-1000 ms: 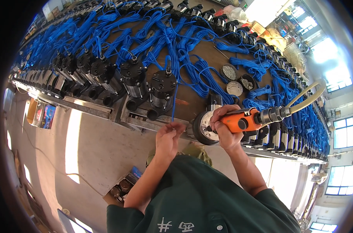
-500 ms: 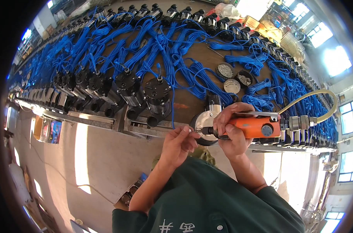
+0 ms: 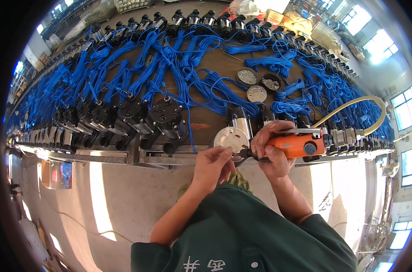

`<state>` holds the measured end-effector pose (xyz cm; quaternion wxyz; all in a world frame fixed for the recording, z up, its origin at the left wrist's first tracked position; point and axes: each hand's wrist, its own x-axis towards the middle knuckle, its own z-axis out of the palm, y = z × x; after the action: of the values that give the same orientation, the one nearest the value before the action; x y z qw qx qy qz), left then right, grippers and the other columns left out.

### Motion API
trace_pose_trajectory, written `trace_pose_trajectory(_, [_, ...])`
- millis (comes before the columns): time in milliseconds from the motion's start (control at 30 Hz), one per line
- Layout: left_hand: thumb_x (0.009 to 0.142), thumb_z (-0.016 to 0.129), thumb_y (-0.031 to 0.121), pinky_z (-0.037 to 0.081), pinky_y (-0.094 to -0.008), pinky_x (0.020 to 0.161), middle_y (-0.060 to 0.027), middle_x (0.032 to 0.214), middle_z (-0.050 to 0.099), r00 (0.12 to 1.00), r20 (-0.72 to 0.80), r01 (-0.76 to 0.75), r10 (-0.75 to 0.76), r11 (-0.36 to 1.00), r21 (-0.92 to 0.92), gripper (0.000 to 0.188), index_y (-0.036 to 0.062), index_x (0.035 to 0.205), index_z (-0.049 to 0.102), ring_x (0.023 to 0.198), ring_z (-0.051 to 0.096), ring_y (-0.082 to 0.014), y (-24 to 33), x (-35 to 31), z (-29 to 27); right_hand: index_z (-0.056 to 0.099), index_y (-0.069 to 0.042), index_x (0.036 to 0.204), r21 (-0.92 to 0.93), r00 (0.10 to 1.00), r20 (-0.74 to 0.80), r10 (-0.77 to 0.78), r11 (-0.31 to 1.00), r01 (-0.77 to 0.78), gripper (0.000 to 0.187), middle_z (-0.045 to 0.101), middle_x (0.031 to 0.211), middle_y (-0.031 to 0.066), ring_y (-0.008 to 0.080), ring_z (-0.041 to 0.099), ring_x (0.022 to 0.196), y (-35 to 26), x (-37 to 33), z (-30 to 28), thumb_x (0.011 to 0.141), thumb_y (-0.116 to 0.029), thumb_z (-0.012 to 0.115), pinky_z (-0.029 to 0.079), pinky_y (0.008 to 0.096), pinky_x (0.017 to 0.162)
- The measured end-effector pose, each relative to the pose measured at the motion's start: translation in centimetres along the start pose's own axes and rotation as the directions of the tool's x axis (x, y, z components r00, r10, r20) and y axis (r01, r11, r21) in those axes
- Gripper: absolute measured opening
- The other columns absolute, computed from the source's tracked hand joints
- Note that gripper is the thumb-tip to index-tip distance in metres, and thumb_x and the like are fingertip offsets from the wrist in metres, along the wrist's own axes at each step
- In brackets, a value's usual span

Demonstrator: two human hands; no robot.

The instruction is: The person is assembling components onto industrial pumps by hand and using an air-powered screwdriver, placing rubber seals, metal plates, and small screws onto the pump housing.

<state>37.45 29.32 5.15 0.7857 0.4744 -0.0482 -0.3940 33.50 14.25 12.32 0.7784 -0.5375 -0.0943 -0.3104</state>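
Note:
My right hand [image 3: 274, 148] is wrapped round an orange air screwdriver [image 3: 293, 145], its fingers near the front and its bit pointing left. Close to the bit tip, my left hand [image 3: 210, 168] is closed with thumb and fingertips pinched. Whatever sits in that pinch is too small to make out. Just behind both hands stands a steel pump body [image 3: 240, 120] with a round pale metal disc [image 3: 231, 138] on its near end. The tool's tip overlaps the disc's lower right edge; I cannot tell whether it touches.
Black-topped pumps [image 3: 167, 117] line the bench's near edge at left, with bundled blue cables [image 3: 210, 97] behind. Dishes of small metal parts [image 3: 246, 76] and a pale round plate [image 3: 256, 94] lie right of centre. A yellowish air hose [image 3: 351, 103] arches from the tool's rear.
The view has shifted, moving the bench scene left and down. My hands have moved little against my body. More of the pale disc shows above my left fingertips.

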Motion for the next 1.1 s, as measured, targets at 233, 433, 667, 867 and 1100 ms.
trace_pose_trajectory(233, [0.086, 0.053, -0.002, 0.035, -0.0217, 0.041, -0.0045, 0.058, 0.06, 0.984, 0.177, -0.086, 0.016, 0.916, 0.393, 0.048, 0.0015, 0.134, 0.05, 0.041, 0.043, -0.0055, -1.3, 1.4, 1.6, 0.046, 0.001, 0.105, -0.178, 0.993, -0.105, 0.054, 0.981, -0.072, 0.033, 0.053, 0.076, 0.0125, 0.0143, 0.048, 0.055, -0.1, 0.1, -2.7, 0.072, 0.001, 0.05, 0.046, 0.0293, 0.056])
trace_pose_trajectory(433, [0.071, 0.076, 0.018, 0.046, -0.0367, 0.074, -0.012, 0.093, 0.061, 0.903, 0.144, -0.255, 0.404, 0.236, 0.937, 0.061, 0.0087, 0.126, 0.054, 0.082, 0.058, -0.0261, 1.2, 0.2, 3.1, 0.046, 0.002, 0.103, -0.266, 0.987, -0.106, 0.118, 0.953, -0.142, 0.033, 0.053, 0.077, 0.0133, 0.0158, 0.049, 0.058, 0.9, 0.0, -3.9, 0.071, 0.005, 0.048, 0.046, 0.0295, 0.056])
trace_pose_trajectory(667, [0.052, 0.087, 0.026, 0.034, -0.0452, 0.101, -0.014, 0.133, 0.045, 0.789, 0.317, -0.335, 0.527, -0.063, 0.94, 0.098, 0.0033, 0.135, 0.04, 0.123, 0.041, -0.0348, -0.4, 3.6, 1.2, 0.045, -0.002, 0.095, -0.329, 0.988, 0.012, 0.155, 0.934, -0.143, 0.027, 0.054, 0.078, 0.0136, 0.0145, 0.051, 0.063, 1.9, 0.0, -2.1, 0.07, 0.009, 0.047, 0.047, 0.0262, 0.057])
trace_pose_trajectory(867, [0.06, 0.082, 0.026, 0.036, -0.0466, 0.098, -0.0144, 0.13, 0.045, 0.823, 0.332, -0.298, 0.462, -0.146, 0.943, 0.089, 0.0046, 0.134, 0.039, 0.12, 0.042, -0.0347, -0.3, 4.4, 1.7, 0.054, 0.0, 0.101, -0.267, 0.935, 0.044, 0.351, 0.906, -0.328, 0.03, 0.059, 0.087, 0.0048, 0.0106, 0.059, 0.076, 0.5, 0.8, -2.2, 0.071, 0.001, 0.061, 0.049, 0.0247, 0.066])
trace_pose_trajectory(1100, [0.057, 0.078, 0.021, 0.035, -0.0495, 0.098, -0.0158, 0.131, 0.043, 0.88, 0.23, -0.184, 0.416, -0.148, 0.972, 0.081, 0.0088, 0.131, 0.047, 0.119, 0.04, -0.0381, 0.8, 4.7, 4.5, 0.058, -0.001, 0.106, -0.619, 0.879, -0.267, -0.395, 0.77, 0.158, 0.03, 0.061, 0.089, 0.006, 0.0124, 0.06, 0.07, -10.7, 3.1, -10.4, 0.076, -0.002, 0.064, 0.05, 0.0241, 0.066])
